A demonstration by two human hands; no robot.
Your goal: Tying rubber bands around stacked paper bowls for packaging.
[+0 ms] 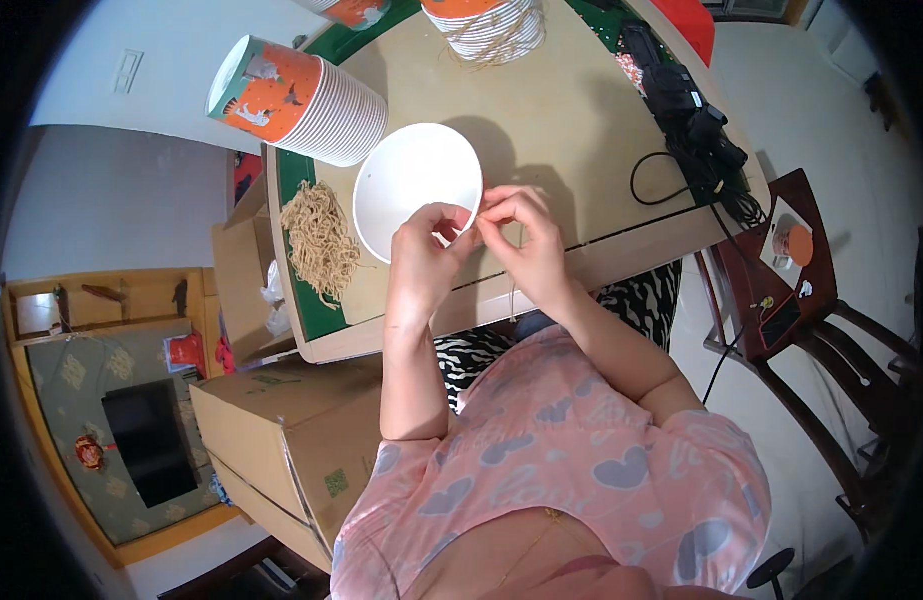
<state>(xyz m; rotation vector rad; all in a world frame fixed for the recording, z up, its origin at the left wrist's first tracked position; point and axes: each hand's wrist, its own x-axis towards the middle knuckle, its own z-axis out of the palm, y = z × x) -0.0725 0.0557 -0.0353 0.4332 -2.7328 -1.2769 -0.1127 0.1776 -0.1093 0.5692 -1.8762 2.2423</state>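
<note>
A white paper bucket (407,170) rests on the table with its round mouth facing up toward me. My left hand (429,250) grips its near rim, thumb outside and fingers inside. Against the same rim, on the right side, my right hand (527,240) pinches a thin strand of twine. The loose end of that twine (514,300) hangs past the table's near edge. Most of the pinched part is hidden by my fingertips. Left of the bucket lies a tangled heap of tan twine (320,240).
Behind on the left leans a tall stack of orange-and-green printed paper buckets (327,105). At the far side stands another stack (492,30) with twine strands on it. Black devices and cables (682,110) lie along the right edge. A cardboard box (302,420) stands left of me.
</note>
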